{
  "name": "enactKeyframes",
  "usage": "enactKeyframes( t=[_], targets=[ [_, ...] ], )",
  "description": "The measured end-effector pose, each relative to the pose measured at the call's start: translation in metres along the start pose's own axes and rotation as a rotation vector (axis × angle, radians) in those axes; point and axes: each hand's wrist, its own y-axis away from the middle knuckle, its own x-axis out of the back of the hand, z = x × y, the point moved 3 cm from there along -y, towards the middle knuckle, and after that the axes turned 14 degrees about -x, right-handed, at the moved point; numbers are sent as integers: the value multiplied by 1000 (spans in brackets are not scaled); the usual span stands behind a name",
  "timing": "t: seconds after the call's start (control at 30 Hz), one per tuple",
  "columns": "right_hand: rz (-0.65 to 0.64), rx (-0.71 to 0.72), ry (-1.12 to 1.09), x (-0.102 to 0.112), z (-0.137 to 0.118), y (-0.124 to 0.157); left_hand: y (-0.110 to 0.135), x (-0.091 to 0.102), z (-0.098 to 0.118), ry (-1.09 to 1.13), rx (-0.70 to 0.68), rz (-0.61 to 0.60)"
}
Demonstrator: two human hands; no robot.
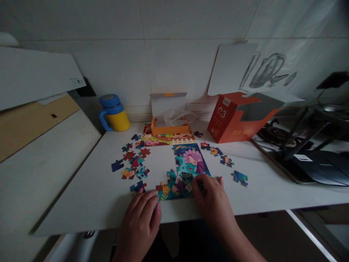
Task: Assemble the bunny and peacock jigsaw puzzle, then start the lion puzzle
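Observation:
A partly joined colourful jigsaw [188, 163] lies on the white counter [95, 189] near its front edge. My left hand [141, 218] rests flat, fingers stretched out, its tips touching the lower left edge of the joined pieces. My right hand [211, 198] lies over the lower right corner of the jigsaw, fingers curled and pressing on a piece there. Several loose pieces [133, 163] are scattered to the left. More loose pieces [226, 160] lie to the right, with one blue piece [240, 178] just beyond my right hand.
At the back stand a yellow mug with a blue lid [114, 113], an open orange box with a plastic bag [170, 116] on a finished strip of puzzle [163, 140], and a red carton [234, 116]. A gas hob [305, 145] lies right. A lower shelf [32, 174] is left.

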Motion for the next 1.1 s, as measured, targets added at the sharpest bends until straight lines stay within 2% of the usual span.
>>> enactKeyframes(
  t=[0.27,0.63,0.87,1.1],
  targets=[
    [-21,61,-11,-1,-3,-2,-2,0,-2,-17,-24,40],
    [-29,102,-37,-1,-5,-2,0,0,0,-23,-15,31],
    [-90,59,-35,-2,-4,-1,-1,-1,1,-38,-15,69],
    [-77,65,-23,-2,-3,-1,-2,1,1,-33,-30,69]
  ],
)
